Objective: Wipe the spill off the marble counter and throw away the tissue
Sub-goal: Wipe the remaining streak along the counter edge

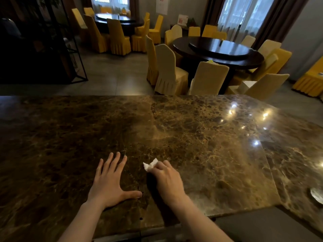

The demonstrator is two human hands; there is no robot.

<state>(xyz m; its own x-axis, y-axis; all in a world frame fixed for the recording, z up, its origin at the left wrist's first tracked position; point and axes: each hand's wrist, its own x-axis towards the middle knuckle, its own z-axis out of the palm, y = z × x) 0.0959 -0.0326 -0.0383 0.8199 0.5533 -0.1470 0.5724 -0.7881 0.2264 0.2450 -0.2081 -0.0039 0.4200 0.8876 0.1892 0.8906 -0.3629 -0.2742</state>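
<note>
At the far left a dark metal-framed shelf [52, 49] stands on the tiled floor beyond the counter, too dim for me to make out what it holds. Nearer, the brown marble counter [70, 137] stretches across in front of me from edge to edge. My left hand [109, 184] lies flat on it, palm down, fingers spread apart and thumb stretched out to the right, gripping nothing. Just to the right of it, my right hand [167, 180] presses down on the stone with its fingers curled together over a crumpled white tissue [150, 165]; a corner of the tissue sticks out on the far left side of my knuckles, touching the counter. The two hands are near each other but apart. I cannot pick out any wet patch on the mottled stone around the tissue. Further right, the counter surface catches bright spots of reflected light [244, 117], and a seam runs through the slab toward the near right. At the right edge a small round shiny object [317, 194] sits on the counter, cut off by the frame. Far beyond, right of centre, a dark round dining table [218, 55] is ringed by yellow and cream covered chairs [167, 70].
</note>
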